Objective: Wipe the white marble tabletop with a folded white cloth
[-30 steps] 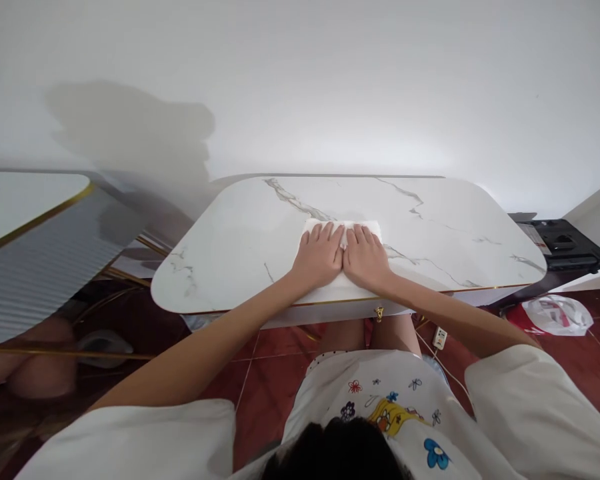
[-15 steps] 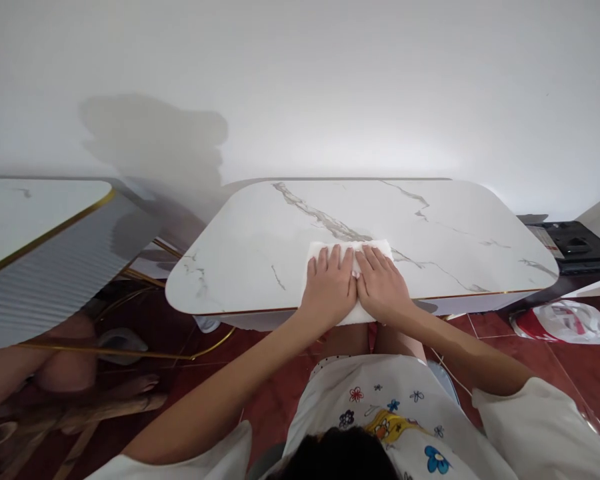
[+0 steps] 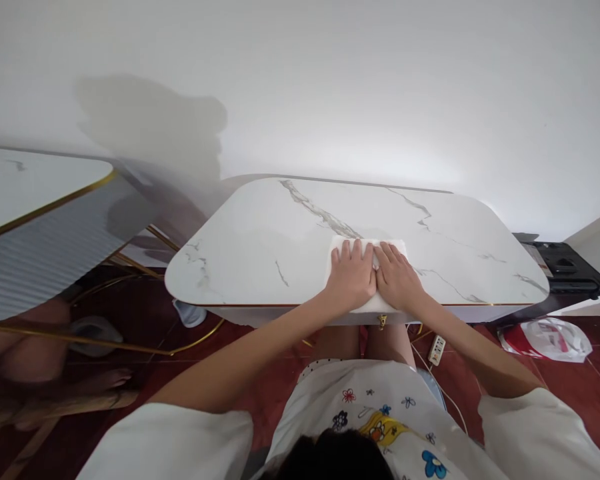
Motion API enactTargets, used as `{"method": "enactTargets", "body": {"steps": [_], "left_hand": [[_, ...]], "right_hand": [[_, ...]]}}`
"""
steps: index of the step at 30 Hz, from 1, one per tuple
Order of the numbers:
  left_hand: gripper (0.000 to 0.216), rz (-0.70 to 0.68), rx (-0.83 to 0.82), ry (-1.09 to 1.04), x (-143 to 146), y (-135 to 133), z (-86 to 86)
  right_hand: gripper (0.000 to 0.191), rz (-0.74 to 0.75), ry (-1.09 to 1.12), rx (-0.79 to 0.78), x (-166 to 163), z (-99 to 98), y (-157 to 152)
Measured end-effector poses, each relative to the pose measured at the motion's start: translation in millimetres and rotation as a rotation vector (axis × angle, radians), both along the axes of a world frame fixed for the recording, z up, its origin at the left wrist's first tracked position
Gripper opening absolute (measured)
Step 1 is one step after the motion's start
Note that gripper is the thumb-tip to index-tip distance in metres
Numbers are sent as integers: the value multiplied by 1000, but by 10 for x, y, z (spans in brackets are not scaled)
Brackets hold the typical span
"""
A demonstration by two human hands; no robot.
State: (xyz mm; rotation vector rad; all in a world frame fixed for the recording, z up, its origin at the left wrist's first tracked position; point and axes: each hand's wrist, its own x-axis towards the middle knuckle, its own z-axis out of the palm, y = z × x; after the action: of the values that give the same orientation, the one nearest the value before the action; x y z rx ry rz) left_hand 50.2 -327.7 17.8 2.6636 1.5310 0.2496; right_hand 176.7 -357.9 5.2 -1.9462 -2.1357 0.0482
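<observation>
A folded white cloth (image 3: 398, 247) lies at the near edge of a white marble table (image 3: 260, 247) with a gold rim. My left hand (image 3: 352, 280) and my right hand (image 3: 398, 280) lie side by side on the cloth, palms down, thumbs touching. Their fingers are stretched out flat and point away from me. The hands cover most of the cloth; only its far edge and corners show.
A second marble-topped table (image 3: 25, 193) with a ribbed side stands at the left. A black device (image 3: 563, 267) sits at the right past the table. On the red tiled floor lie a plastic bag (image 3: 550, 337) and a white power strip (image 3: 436, 349). A white wall is behind.
Both hands have stayed flat on the cloth. Cloth and hands slid toward the table's near edge half a second ago, then slightly forward again. The camera shifted.
</observation>
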Motion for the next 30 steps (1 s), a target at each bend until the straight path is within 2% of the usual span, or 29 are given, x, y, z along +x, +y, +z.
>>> {"method": "enactTargets", "body": {"steps": [5,12,21,30], "left_hand": [[53,-24,17,-22,133,380,-21],[49,-64,89,-91,285,1026,-54],[47,-21,95,-125,510,1870,-54],[47,11,103,-160,584,2396,-73]], "right_hand": [[55,-32,-15,46,103,8,342],[50,-39,35,125,284,-41,1014],[47,2,27,106,524,10,1914],[47,-12,62,133,590,-22,2467]]}}
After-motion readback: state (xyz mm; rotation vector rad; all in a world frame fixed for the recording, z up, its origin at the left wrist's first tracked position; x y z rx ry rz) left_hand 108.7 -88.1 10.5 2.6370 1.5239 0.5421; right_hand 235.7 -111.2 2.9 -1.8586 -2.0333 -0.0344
